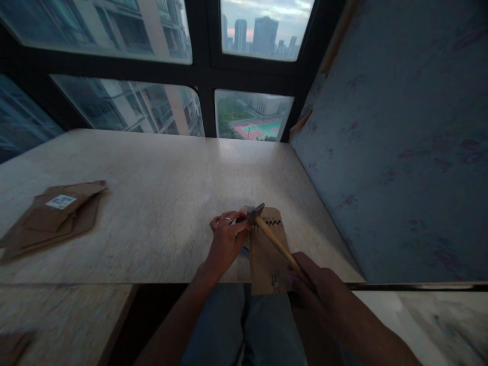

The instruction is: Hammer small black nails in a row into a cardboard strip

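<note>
My right hand point(310, 282) is wrapped round the wooden handle of a hammer point(276, 241). The hammer's metal head is over the upper left part of a flat brown piece point(267, 262), which looks like card or leather. Along the top of this piece runs a row of black loops or marks point(271, 221). My left hand point(226, 234), with a ring on one finger, is closed in a pinch right beside the hammer head at the piece's left edge. What its fingertips hold is too small and partly hidden. The brown piece's lower end overhangs the counter's front edge.
A pale marble-like counter point(152, 203) extends to dark-framed windows point(206, 76). Brown paper packets point(66, 216) with a white label lie at the left. A pale patterned wall panel point(396, 142) rises on the right. My legs point(244, 325) are below the front edge.
</note>
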The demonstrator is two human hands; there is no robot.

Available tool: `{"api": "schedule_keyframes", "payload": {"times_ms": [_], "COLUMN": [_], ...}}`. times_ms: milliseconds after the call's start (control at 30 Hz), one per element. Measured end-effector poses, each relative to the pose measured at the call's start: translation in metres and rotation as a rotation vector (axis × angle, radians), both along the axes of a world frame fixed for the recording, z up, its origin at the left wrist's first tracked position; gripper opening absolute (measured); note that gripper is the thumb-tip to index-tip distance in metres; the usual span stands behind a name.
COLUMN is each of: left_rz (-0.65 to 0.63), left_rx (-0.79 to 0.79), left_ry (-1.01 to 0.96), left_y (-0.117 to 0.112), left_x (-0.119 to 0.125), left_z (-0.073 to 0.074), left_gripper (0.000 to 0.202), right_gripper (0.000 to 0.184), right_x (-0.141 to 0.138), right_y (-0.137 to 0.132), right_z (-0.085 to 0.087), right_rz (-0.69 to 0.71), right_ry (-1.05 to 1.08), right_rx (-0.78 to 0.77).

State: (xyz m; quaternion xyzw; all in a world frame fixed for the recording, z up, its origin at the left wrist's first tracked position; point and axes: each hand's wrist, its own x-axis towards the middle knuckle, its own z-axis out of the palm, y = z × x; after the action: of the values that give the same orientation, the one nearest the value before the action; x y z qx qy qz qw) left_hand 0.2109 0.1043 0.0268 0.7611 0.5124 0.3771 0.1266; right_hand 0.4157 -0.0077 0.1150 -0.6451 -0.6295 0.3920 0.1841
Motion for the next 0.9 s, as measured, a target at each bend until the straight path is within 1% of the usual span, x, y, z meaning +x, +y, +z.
{"api": "schedule_keyframes", "payload": {"times_ms": [67,167,300,400,567,700,767,900], "left_rz": [0.003,0.009,0.014,0.012,0.003,0.006,0.0,-0.003], "left_rx": [0.005,0.022,0.016,0.005,0.003,0.006,0.009,0.018], "left_ry": [-0.01,-0.032,-0.033,-0.033,-0.064,-0.023,-0.019,-0.025], "left_y": [0.0,0.0,0.0,-0.001,-0.001,-0.002,-0.002,-0.002], "left_x": [0.0,0.001,0.001,0.001,0.002,0.001,0.001,0.001], "left_z": [-0.001,-0.004,-0.003,-0.002,-0.001,-0.001,-0.002,-0.002], "left_gripper": [0.024,0.023,0.021,0.02,0.019,0.021,0.021,0.018], "right_gripper": [0.027,0.03,0.027,0.024,0.027,0.027,0.028,0.029], "right_x": [0.0,-0.001,0.0,0.002,0.003,0.005,0.007,0.007], "right_y": [0.0,0.001,0.003,0.004,0.003,0.003,0.003,0.001], "right_z": [-0.002,0.001,-0.001,-0.003,-0.001,-0.003,-0.001,0.008], "right_rz": [-0.003,0.014,0.05,0.034,0.028,0.027,0.019,0.016], "right_ry": [0.017,0.042,-0.006,-0.028,0.032,-0.031,-0.029,0.05], "right_rx": [-0.015,-0.021,-0.024,-0.034,-0.027,-0.006,0.009,0.007]}}
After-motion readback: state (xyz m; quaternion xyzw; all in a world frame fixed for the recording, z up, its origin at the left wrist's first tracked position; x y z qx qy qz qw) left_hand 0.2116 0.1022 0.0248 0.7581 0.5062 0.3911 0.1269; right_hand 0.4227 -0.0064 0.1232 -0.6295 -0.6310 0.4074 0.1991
